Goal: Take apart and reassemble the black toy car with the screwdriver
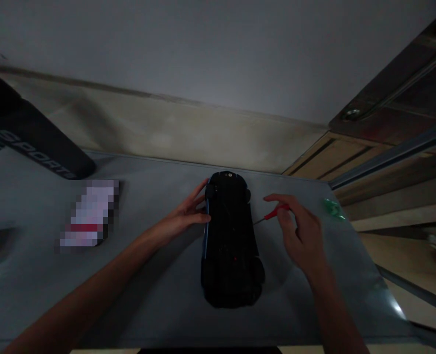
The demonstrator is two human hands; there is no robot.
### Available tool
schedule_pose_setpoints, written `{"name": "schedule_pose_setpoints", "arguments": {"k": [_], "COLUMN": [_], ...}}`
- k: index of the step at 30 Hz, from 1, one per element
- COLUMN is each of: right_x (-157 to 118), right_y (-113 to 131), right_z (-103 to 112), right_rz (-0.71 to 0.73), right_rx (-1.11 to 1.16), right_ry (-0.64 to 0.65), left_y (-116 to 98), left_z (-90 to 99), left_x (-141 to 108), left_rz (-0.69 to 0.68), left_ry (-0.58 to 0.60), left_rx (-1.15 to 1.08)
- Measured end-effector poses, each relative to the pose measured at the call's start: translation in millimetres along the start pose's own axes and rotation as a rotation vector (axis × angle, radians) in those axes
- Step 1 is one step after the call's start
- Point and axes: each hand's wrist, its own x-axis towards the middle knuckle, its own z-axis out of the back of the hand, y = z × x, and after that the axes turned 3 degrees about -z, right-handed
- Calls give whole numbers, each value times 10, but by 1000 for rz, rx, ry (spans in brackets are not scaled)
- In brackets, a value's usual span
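A toy car [231, 236] lies upside down in front of me, its black underside and wheels facing up and a strip of blue body showing along the left edge. My left hand [188, 215] grips its left side near the front, thumb on the edge and fingers along the side. To the right, my right hand [301, 226] holds a screwdriver [276, 212] by its red handle. The thin metal shaft points left, its tip close to the car's right edge; whether it touches I cannot tell.
A dark bottle [51, 147] marked "SPORT" stands at the back left of the grey table [151, 305]. Near it lies a blurred-out pale object [92, 211]. A small green packet [334, 209] rests by the right edge. A wall [188, 132] runs behind the table.
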Motion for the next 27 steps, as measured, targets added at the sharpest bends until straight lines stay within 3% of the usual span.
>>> {"name": "schedule_pose_setpoints", "arguments": {"k": [3,11,16,23,27], "right_x": [24,113,165,243,280], "right_y": [40,106,283,600,667], "right_z": [28,93,89,-133,-165], "right_rz": [26,-125,-69,55,83], "right_rx": [26,64,83,154,132], "right_ry": [52,148,168,434,481], "left_y": [0,40,97,219,154], "left_z": [-9,24,45,54,12], "left_x": [13,36,56,78,51], "left_rz": [4,16,-13,-42,-37], "left_ry": [-11,-10,13,-17,2], "left_rx": [-15,-29,-32,-89,-80]}}
